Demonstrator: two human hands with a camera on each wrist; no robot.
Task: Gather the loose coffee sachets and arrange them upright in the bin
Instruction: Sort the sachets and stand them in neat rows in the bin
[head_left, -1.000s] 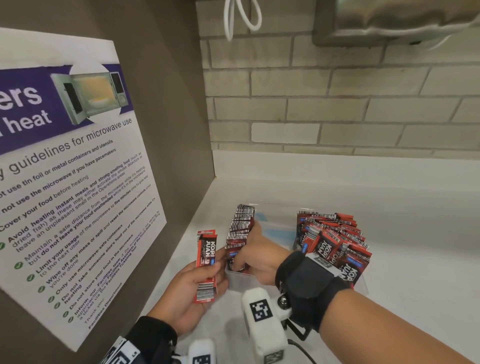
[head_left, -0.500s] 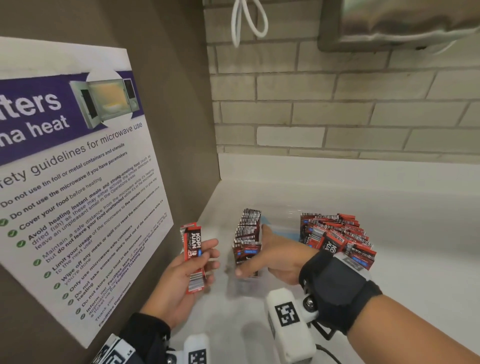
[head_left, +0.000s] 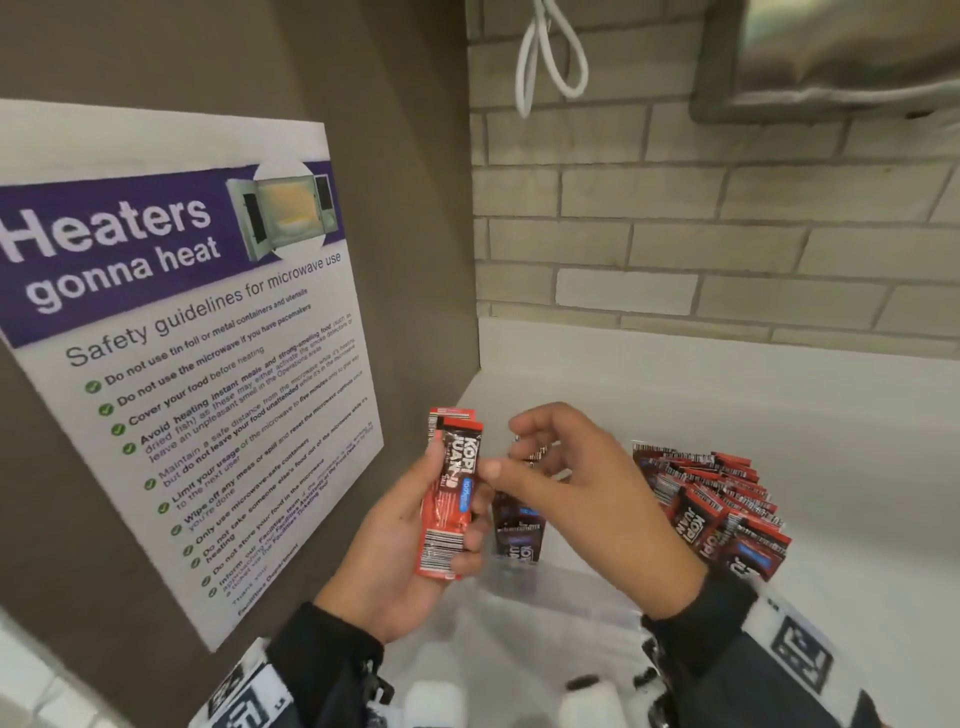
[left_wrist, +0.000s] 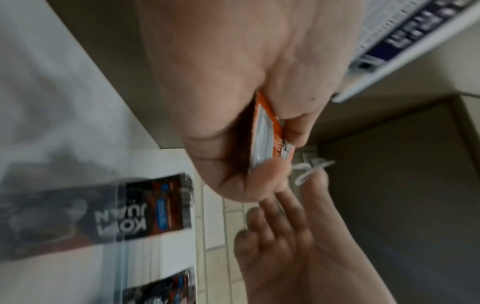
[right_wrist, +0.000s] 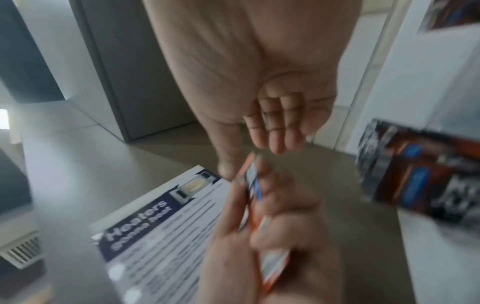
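Note:
My left hand (head_left: 453, 499) grips a thin stack of red and black coffee sachets (head_left: 451, 483), held upright above the counter's left side; their edge also shows in the left wrist view as sachets (left_wrist: 270, 135). My right hand (head_left: 506, 449) hovers just right of that stack with the thumb at its edge and the fingers loosely curled, holding nothing. Behind the hands stands a clear bin (head_left: 571, 597). A row of sachets (head_left: 517, 535) stands upright at its left and a bigger, fanned-out bundle (head_left: 717, 509) at its right.
A brown side panel with a microwave safety poster (head_left: 182, 364) closes off the left. The brick wall (head_left: 727, 234) rises behind the white counter (head_left: 857, 441). A white cable loop (head_left: 545, 57) and a metal fixture (head_left: 857, 47) hang overhead.
My right hand came off the left row in the bin and rose to the stack in my left hand. My left hand lifted that stack higher and closer to the right hand.

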